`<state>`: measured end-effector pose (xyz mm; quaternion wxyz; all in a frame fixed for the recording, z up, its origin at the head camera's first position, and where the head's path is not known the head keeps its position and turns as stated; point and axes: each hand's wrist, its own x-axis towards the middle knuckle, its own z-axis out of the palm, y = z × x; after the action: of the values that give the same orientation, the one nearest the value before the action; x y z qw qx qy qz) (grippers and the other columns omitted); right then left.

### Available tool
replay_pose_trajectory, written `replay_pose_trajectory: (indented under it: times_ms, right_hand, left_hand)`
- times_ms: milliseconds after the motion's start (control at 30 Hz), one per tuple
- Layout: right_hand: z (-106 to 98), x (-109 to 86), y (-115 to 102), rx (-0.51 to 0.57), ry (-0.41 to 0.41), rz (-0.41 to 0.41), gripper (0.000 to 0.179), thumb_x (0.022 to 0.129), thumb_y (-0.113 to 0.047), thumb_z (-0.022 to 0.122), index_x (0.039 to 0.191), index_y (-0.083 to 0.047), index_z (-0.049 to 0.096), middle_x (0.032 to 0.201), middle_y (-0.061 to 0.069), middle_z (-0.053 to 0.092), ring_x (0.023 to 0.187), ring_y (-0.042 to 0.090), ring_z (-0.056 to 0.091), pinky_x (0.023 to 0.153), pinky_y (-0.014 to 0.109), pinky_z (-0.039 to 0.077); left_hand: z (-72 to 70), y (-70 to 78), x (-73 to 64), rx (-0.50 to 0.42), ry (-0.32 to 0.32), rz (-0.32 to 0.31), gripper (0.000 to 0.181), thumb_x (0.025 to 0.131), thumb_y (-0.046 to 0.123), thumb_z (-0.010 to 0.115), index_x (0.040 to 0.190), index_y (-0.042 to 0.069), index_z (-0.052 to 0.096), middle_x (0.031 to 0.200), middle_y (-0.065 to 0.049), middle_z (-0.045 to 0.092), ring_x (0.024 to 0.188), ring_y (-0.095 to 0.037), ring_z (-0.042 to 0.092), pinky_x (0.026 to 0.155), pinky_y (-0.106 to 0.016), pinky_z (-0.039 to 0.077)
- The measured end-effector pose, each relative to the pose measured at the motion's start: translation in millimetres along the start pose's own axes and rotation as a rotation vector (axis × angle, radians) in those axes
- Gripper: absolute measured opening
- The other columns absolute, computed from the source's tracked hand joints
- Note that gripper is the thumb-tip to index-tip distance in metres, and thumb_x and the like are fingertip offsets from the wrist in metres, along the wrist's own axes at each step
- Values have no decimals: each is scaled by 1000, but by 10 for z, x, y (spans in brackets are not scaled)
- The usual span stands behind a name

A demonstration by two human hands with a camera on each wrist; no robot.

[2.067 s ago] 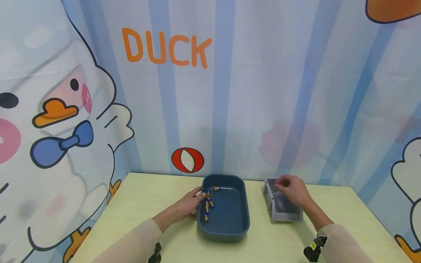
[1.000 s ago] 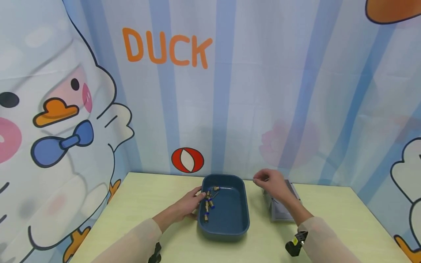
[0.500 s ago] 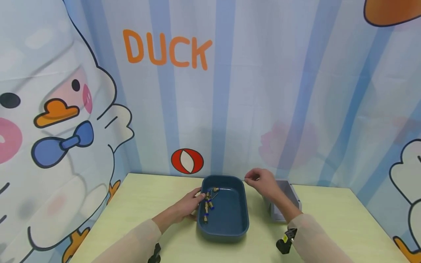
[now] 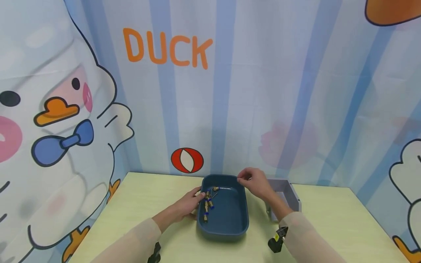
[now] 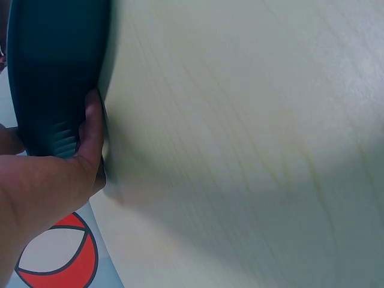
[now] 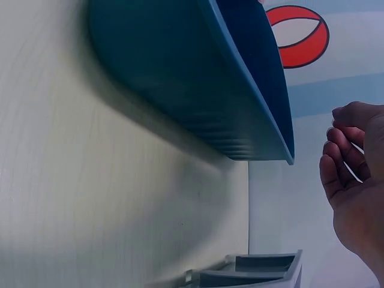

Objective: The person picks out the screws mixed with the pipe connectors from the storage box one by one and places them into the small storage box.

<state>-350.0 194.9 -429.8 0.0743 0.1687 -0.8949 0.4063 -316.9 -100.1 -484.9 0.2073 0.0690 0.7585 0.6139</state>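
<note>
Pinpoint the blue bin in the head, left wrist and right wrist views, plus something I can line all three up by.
Head: blue bin low in the picture, just right of centre.
Left wrist: bin in the upper left corner, cut off by the top edge.
Right wrist: bin at top centre, also cut off above.
Shared landmark: the printed red-and-white oval, lower left in the left wrist view, upper right in the right wrist view.

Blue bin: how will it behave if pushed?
The blue bin would likely slide rather than tip: it looks wide and low. Probably fairly stiff, judging by its smooth, ribbed wall. The brass fittings, loose along its left side in the head view, may roll or shift.
</note>
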Motion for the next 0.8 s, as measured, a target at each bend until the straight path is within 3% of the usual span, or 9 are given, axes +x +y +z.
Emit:
replay_pose_trajectory:
  times_ms: [367,800]
  right_hand:
    - [108,58,-39,-39,8,13,5,97,-12,77,100,-8,77,88,-1,72,83,15,67,74,38,57]
    - [290,91,-62,61,26,50,5,94,-8,78,99,-6,77,87,1,72,82,16,65,75,34,54]
  left_hand:
    - [4,2,-5,6,4,-6,60,115,34,45,167,10,27,147,-24,55,126,-45,60,86,-64,60]
    - [0,25,-24,9,1,-7,59,116,33,43,167,10,27,145,-24,56,125,-43,62,86,-62,61]
